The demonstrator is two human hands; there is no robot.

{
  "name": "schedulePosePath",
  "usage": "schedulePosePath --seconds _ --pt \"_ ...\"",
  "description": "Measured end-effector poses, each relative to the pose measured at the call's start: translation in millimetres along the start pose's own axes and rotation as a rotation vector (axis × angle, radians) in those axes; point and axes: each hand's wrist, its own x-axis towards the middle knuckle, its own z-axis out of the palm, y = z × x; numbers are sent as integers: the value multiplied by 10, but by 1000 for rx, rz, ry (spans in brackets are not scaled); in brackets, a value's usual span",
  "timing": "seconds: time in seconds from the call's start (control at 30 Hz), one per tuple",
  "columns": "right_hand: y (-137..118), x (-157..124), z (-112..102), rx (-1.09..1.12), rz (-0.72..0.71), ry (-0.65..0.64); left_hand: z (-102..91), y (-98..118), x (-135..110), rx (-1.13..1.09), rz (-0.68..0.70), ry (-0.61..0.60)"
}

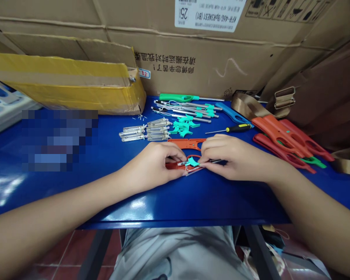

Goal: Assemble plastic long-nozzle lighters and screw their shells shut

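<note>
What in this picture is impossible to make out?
All in the head view:
1. The red part: mostly covered by the fingers of the left hand.
2. The rod pinched by the right hand: its far end is hidden under that hand.
3. The blurred patch on the table: nothing beneath it shows.
4. The label on the carton: cut off by the top edge.

Red shell (172, 166) lies flat, teal trigger (193, 162) inside.

Our left hand (151, 165) and right hand (235, 157) are bare and unsleeved — lower down we wear creased pale grey fabric (181, 252).
</note>
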Motion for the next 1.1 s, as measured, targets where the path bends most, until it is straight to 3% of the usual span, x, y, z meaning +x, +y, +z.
schedulePosePath --seconds 0.4,1.1 --pt "-35 -28 7 -86 27 -89 3 47 -11 50 -2 27" --pt "-13 -18 3 -1 32 -78 -30 49 -65 226 238 14"
